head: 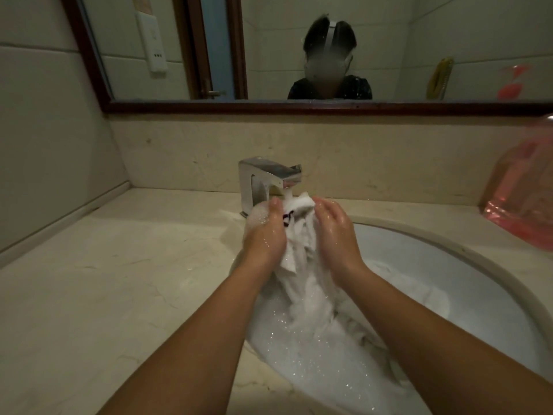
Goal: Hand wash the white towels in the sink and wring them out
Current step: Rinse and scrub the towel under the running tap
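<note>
Both hands, left hand (264, 235) & right hand (336, 232), pinch the soapy white towel (302, 253) mid-frame under the faucet (269, 178) stream, prob to rinse it over the sink (449, 265).

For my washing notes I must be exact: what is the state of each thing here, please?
towel, wet, soapy, bunched and lifted.
faucet, seems to be running onto the towel.
sink, holds foamy water.
left hand, wet, grips the towel.
right hand, wet, grips the towel.
</note>
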### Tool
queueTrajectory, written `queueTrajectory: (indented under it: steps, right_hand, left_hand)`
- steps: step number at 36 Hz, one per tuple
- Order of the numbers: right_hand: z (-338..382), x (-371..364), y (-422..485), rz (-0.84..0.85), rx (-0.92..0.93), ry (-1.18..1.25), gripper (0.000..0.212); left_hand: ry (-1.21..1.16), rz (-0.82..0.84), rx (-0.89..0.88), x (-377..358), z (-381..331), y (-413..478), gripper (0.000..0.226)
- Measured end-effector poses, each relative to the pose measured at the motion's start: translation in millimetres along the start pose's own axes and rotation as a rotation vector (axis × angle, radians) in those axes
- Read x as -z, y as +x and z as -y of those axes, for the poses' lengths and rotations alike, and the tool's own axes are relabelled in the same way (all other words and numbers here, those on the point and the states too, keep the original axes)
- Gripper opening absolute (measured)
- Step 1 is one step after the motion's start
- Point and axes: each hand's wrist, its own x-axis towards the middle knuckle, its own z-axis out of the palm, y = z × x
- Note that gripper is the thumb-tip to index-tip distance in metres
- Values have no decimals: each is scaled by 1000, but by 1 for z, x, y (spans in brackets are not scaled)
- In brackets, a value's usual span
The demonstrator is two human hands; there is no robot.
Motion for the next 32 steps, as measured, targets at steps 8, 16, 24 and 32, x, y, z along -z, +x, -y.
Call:
queueTrajectory:
  steps: [8, 16, 24, 32]
  right_hand:
    - [-17, -15, 3, 191, -241, -22, 52]
    - [-10, -17, 9, -107, -211, -63, 36]
    - [7, -18, -1, -3, -194, -1, 38]
    - [6, -12, 13, -33, -306, 94, 38]
  left_hand:
    - [-303, 117, 184, 0, -4, 4, 70]
    - [-87, 166, 75, -6, 12, 13, 138]
    - [95, 49, -170, -1, 2, -7, 80]
    - [-152, -41, 167, 7, 0, 12, 61]
